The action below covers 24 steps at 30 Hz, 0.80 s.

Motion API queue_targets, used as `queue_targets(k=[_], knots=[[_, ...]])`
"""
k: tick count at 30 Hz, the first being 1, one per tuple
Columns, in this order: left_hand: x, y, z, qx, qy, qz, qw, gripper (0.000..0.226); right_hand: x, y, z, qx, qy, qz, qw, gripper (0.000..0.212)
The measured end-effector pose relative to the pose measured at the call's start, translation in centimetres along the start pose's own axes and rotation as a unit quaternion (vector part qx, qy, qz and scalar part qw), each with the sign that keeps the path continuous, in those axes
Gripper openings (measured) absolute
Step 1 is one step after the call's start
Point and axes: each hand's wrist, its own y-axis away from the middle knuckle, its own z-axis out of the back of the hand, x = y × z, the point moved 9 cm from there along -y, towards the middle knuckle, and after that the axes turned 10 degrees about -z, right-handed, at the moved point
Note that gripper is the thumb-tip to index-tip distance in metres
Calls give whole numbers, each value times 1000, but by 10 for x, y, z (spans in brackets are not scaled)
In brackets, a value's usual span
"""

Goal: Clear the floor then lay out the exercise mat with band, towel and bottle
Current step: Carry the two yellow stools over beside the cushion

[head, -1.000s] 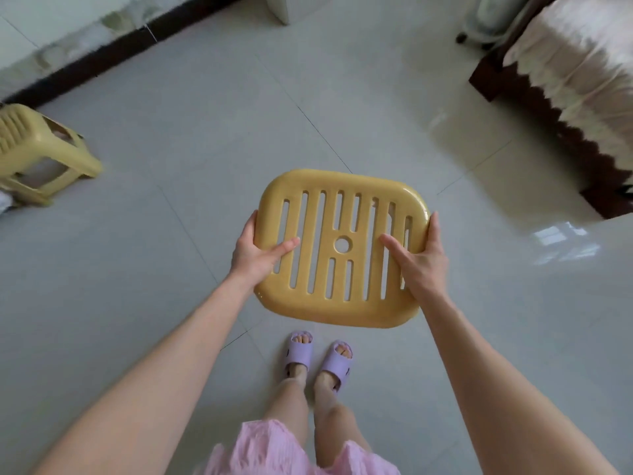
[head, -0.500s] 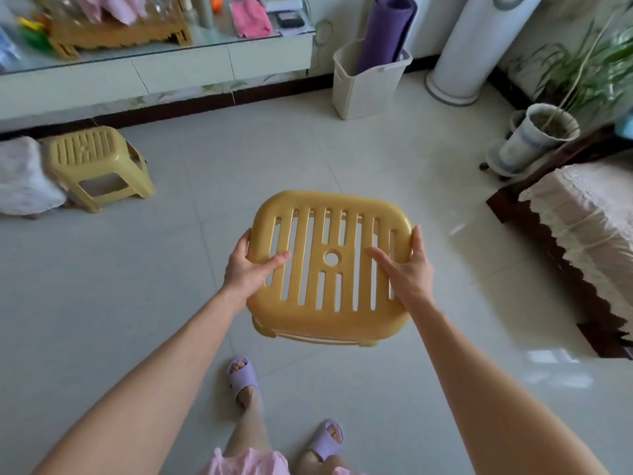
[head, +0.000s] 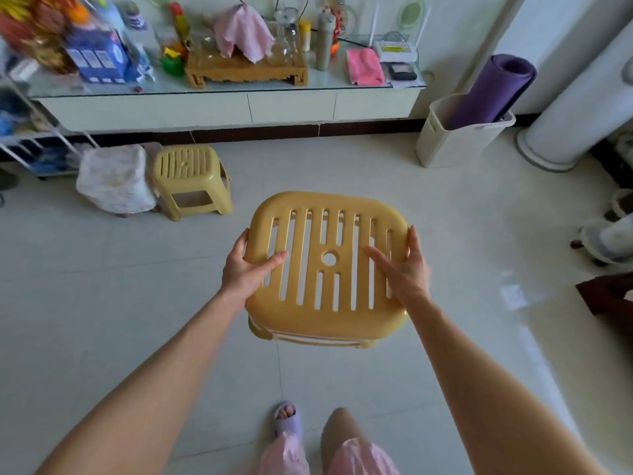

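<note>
I hold a yellow slatted plastic stool (head: 329, 269) off the floor in front of me. My left hand (head: 245, 265) grips its left edge and my right hand (head: 404, 269) grips its right edge, thumbs lying on the seat. A second yellow stool (head: 190, 180) stands on the floor at the back left. A rolled purple exercise mat (head: 493, 90) leans upright in a white basket (head: 448, 142) at the back right. On the long white counter (head: 226, 104) lie a pink towel (head: 364, 68) and a grey bottle (head: 323, 42).
A white cloth-covered bundle (head: 114, 180) sits beside the second stool, next to a wire rack (head: 30, 145). A white cylindrical appliance (head: 575, 121) stands at the right with potted things (head: 609, 234) beyond. A dark furniture corner (head: 606, 299) juts in from the right. My slippered foot (head: 286, 419) is below.
The view has tilted up and moved toward the counter, bringing the counter, mat basket and second stool closer. The held stool stays in both hands, carried forward.
</note>
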Motion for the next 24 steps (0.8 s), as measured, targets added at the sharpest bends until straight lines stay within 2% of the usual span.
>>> queue_targets(k=[12,17,24], knots=[[10,-137,136,-116,54,33,991,94,160,-93,-174,89,58,69,992,101],[-1,-201,184,-155,54,50,985,84,226,-134,-243,134,74,68,986,103],[-5,-275,243,-201,73,65,975,85,313,-177,-325,166,111,89,976,103]])
